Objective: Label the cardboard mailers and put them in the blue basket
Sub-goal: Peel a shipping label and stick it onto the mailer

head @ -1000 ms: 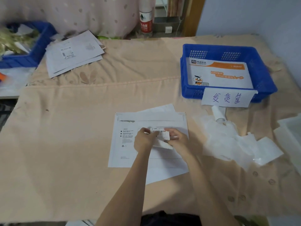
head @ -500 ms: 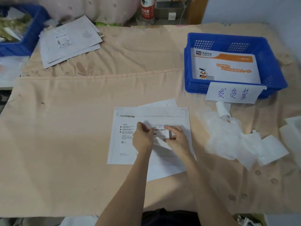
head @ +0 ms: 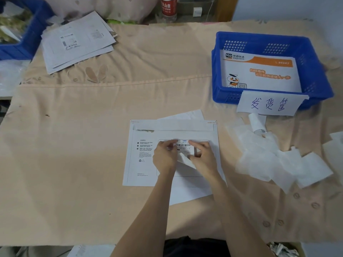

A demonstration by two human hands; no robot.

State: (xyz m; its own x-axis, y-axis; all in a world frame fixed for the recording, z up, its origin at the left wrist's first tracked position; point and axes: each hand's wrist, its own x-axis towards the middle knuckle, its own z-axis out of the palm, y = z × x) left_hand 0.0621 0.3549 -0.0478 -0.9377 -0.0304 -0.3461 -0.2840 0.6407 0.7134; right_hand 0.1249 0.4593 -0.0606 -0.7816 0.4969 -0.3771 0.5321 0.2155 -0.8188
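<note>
Mailer: a white cardboard mailer (head: 148,160) lies flat near the middle of the bench (head: 74,164), on the peach cloth, with another white sheet poking out beneath it.
Label: a barcode label (head: 184,146) sits inside the mailer's printed box, its backing paper (head: 187,161) curling up below.
Left hand (head: 164,156): the grip is pinched on the label's left edge.
Right hand (head: 203,156): fingers press the label's right side; the thumb is hidden, so I cannot tell how its grip stands.
Blue basket (head: 315,71): far right, well apart from the hands, with an orange-and-white mailer (head: 259,73) inside.
Scraps: peeled backing papers (head: 278,160) lie just right of the mailer.
Stack: more mailers (head: 78,41) far left.
</note>
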